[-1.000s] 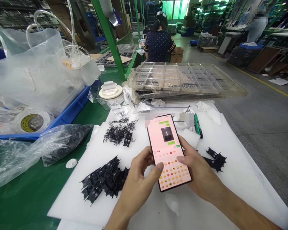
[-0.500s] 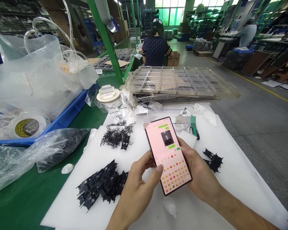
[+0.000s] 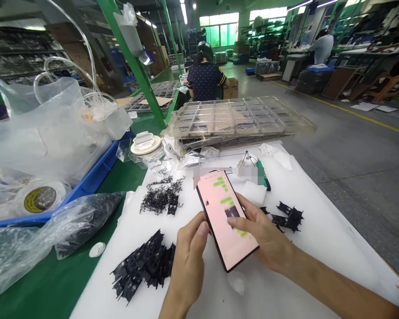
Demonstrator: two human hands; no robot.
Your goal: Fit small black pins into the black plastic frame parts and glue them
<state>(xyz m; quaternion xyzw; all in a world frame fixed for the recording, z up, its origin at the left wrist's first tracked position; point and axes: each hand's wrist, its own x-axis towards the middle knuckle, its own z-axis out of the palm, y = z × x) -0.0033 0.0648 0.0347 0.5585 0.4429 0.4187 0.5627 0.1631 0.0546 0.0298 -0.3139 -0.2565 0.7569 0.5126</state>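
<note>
A smartphone with a pink chat screen is tilted over the white foam sheet. My left hand grips its left edge, the thumb along the side. On the other side my right hand holds the right edge, with its thumb over a picture in the chat. A pile of flat black plastic parts lies left of my left hand. More black parts rest beyond my right hand. Thin black pieces form a tangled heap further back. Below the phone sits a small whitish object, partly blurred.
Clear compartment trays are stacked at the back. A lidded jar stands left of them. At left are a blue bin with plastic bags and a bag of black material. A person sits ahead, back turned.
The emoji panel is gone and the chat fills the screen. My right thumb has moved onto the screen; my left thumb has drawn back to the edge. The view has shifted slightly.
</note>
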